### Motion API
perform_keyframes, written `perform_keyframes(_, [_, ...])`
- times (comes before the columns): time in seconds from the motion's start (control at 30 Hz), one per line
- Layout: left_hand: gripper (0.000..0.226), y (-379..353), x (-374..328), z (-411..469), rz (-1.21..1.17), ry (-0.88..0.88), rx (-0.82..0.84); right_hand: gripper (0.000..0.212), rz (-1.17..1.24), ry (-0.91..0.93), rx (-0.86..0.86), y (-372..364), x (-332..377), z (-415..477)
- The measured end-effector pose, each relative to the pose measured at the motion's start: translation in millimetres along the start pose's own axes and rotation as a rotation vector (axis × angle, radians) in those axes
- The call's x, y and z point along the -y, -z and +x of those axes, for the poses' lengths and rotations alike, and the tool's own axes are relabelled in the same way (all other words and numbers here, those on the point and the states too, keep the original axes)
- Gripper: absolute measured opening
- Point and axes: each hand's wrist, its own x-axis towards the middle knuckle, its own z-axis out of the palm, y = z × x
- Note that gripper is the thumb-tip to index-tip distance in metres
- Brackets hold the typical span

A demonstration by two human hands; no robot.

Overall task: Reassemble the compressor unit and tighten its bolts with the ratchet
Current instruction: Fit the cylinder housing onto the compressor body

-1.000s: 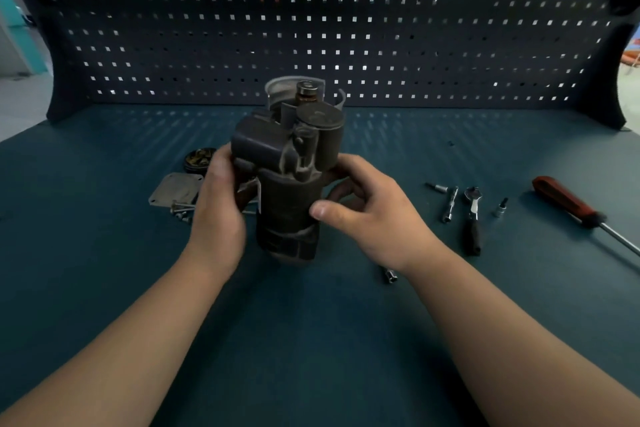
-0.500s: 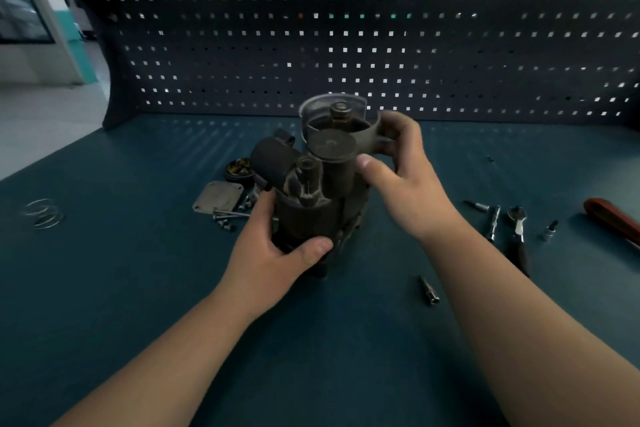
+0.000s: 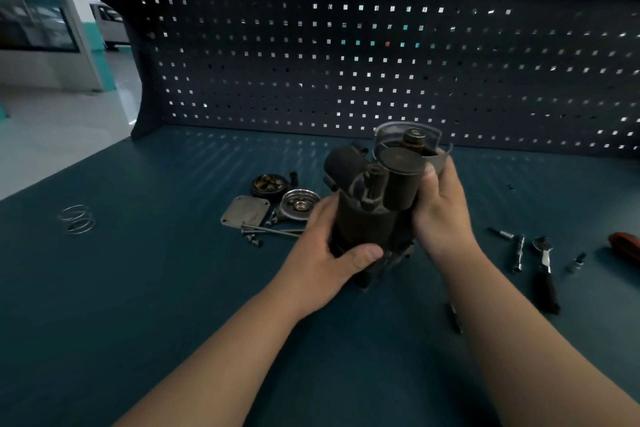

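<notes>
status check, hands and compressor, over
Left hand grips compressor unit low, right hand its upper side. Ratchet untouched on bench at right. Cover plate and bolts loose at left.

Workshop: pegboard (image 3: 381,55), workbench (image 3: 156,288), ratchet (image 3: 545,267).

At right edge, red screwdriver handle (image 3: 624,247) half out of view; compressor (image 3: 367,218) partly behind left hand (image 3: 322,263).

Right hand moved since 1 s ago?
Yes: the right hand rose from low on the compressor to its upper side, beyond the ratchet, toward the pegboard.
</notes>
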Motion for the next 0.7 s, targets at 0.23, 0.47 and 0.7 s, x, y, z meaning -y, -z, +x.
perform_keyframes(0.23, [0.058, -18, 0, 28, 0.048, 0.045, 0.095, 0.081, -0.082, 0.004, -0.163, 27, -8, 6])
perform_keyframes(0.47, [0.067, -16, 4, 31, 0.039, 0.067, 0.022, 0.07, -0.072, -0.024, -0.098, 33, -6, 16])
perform_keyframes(0.7, [0.014, 87, 31, 21, 0.515, 0.2, -0.456, 0.087, -0.052, -0.018, -0.102, 34, -7, 18])
